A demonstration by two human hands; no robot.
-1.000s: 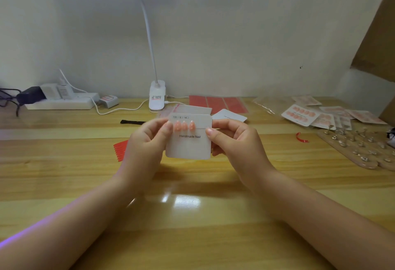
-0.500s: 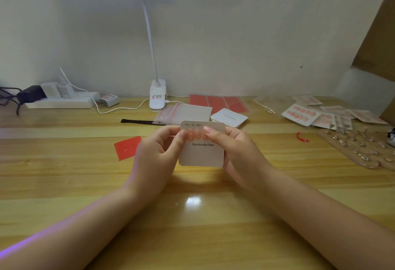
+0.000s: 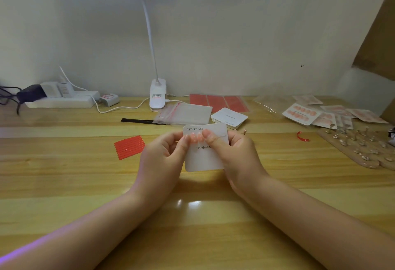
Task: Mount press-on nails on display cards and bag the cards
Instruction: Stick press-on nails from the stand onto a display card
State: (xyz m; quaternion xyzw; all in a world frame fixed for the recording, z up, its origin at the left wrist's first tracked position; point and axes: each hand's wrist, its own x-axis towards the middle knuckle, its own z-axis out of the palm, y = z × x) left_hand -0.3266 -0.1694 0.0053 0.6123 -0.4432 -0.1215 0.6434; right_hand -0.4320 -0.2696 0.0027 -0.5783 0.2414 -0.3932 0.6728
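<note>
I hold a white display card [image 3: 203,158] printed "Handmade" upright above the wooden table [image 3: 85,179]. My left hand [image 3: 164,154] pinches its left edge. My right hand [image 3: 235,152] grips the right side, thumb pressing on the row of pink press-on nails [image 3: 195,137] near the card's top. A stack of blank cards [image 3: 229,116] lies just behind. Clear zip bags [image 3: 186,113] lie left of that stack. Finished bagged cards [image 3: 316,113] are piled at the far right.
Red adhesive strips [image 3: 129,146] lie left of my hands, red sheets [image 3: 218,101] at the back. A black tool [image 3: 139,121], a lamp base [image 3: 157,96], a power strip [image 3: 62,98], a red scrap [image 3: 302,136] and a board of nail stands [image 3: 361,147] surround the work area.
The card has shifted to the right and slightly down. My right thumb has moved onto the row of nails, covering part of the printed text.
</note>
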